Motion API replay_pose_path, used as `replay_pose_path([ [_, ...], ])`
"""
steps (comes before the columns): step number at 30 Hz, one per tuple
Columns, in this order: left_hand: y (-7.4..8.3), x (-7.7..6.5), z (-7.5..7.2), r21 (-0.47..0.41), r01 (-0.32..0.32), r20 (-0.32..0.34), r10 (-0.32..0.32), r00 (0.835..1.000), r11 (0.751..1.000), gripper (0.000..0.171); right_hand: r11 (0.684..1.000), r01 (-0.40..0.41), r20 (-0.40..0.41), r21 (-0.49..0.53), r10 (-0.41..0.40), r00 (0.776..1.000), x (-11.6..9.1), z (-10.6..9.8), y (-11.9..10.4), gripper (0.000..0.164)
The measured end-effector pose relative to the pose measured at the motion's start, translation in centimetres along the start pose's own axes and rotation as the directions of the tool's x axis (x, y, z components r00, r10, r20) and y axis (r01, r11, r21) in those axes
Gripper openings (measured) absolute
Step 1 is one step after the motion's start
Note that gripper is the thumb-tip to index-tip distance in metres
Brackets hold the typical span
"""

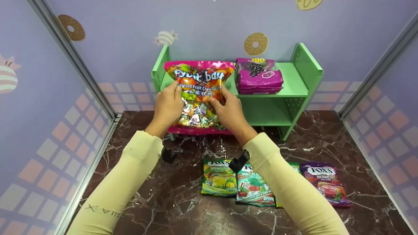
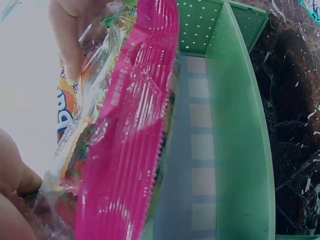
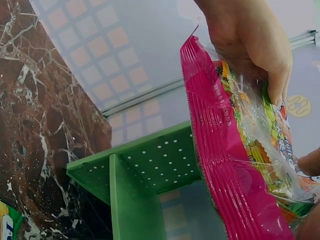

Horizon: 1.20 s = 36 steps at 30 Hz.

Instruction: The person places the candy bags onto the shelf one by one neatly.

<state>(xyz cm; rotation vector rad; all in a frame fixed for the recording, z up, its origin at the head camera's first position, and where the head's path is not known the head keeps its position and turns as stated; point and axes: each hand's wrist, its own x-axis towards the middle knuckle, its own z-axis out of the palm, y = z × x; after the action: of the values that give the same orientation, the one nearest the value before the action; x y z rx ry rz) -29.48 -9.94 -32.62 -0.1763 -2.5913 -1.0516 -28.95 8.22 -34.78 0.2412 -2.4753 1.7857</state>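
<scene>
Between both hands is a large candy bag (image 1: 199,94) with a pink top and bottom seal and a clear window showing wrapped sweets. My left hand (image 1: 168,104) grips its left side, thumb on the front. The right side is gripped by my right hand (image 1: 229,111), thumb also on the front. In the head view the bag is in front of the left part of a green shelf (image 1: 271,111). Both wrist views show its pink bottom seal (image 2: 127,125) close up, near the shelf. Fingers behind the bag are hidden.
A purple candy pack (image 1: 259,78) sits on the shelf's top board, right of the bag. On the dark marble surface (image 1: 163,195) lie several Fox's bags, including a yellow-green one (image 1: 219,179) and a purple one (image 1: 326,186). Panels stand on the left, right and back.
</scene>
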Motion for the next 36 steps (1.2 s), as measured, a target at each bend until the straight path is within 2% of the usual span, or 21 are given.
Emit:
replay_pose_path([
  [6,0.3,1.0,-0.2,-0.015,0.018,0.038,-0.018,0.999,1.000,0.043,1.000,-0.005,0.001,-0.015,0.005,1.000,0.5,-0.4,-0.3,0.066],
  [13,0.2,2.1,-0.5,-0.033,0.062,0.086,-0.059,0.995,0.998,0.044,0.999,0.012,0.006,-0.048,-0.011,1.000,1.1,-0.7,-0.5,0.058],
  [27,0.4,3.7,-0.2,-0.055,0.084,0.072,-0.080,0.994,0.995,0.042,0.999,0.009,0.010,-0.044,-0.008,1.000,3.1,-1.0,-0.3,0.053],
  [36,0.2,5.1,-0.1,-0.009,0.132,0.076,-0.131,0.988,0.991,0.044,0.998,-0.017,0.032,-0.059,0.019,0.999,4.6,-1.1,-0.4,0.052],
])
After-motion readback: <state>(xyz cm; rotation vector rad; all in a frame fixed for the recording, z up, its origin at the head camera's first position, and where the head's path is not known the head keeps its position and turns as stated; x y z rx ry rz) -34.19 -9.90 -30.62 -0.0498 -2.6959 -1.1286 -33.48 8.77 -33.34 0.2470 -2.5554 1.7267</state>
